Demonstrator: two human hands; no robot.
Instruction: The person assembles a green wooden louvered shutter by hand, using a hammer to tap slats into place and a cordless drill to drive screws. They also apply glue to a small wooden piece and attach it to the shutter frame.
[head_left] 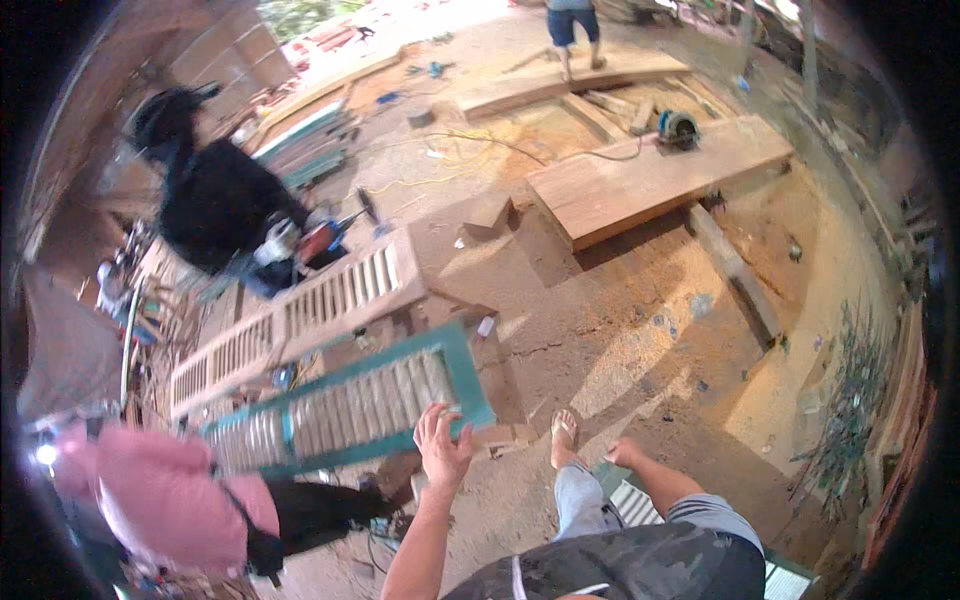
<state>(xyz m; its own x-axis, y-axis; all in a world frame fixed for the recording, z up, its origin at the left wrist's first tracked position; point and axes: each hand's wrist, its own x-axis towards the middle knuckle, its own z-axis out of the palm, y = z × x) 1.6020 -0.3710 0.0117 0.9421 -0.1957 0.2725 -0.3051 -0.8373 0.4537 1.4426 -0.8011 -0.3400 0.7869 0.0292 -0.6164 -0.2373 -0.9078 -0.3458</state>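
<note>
My left hand (443, 447) is over the near end of a green-framed louvered shutter (465, 370) with pale slats. Its fingers are spread, and whether they touch the frame I cannot tell. My right hand (627, 454) is closed at the top edge of a second louvered shutter (636, 503), green-framed with white slats, which stands beside my leg. Part of that shutter is hidden behind my leg and body. Beyond the first shutter lies an unpainted wooden louvered shutter (340, 295).
A person in pink (180, 490) bends at the lower left; one in black (225, 205) holds a power tool (318, 240). A thick plank (650, 185) carries a circular saw (678, 130). A timber (735, 275) lies below it; a yellow cord (420, 180) crosses the ground. Another person (574, 28) stands far off.
</note>
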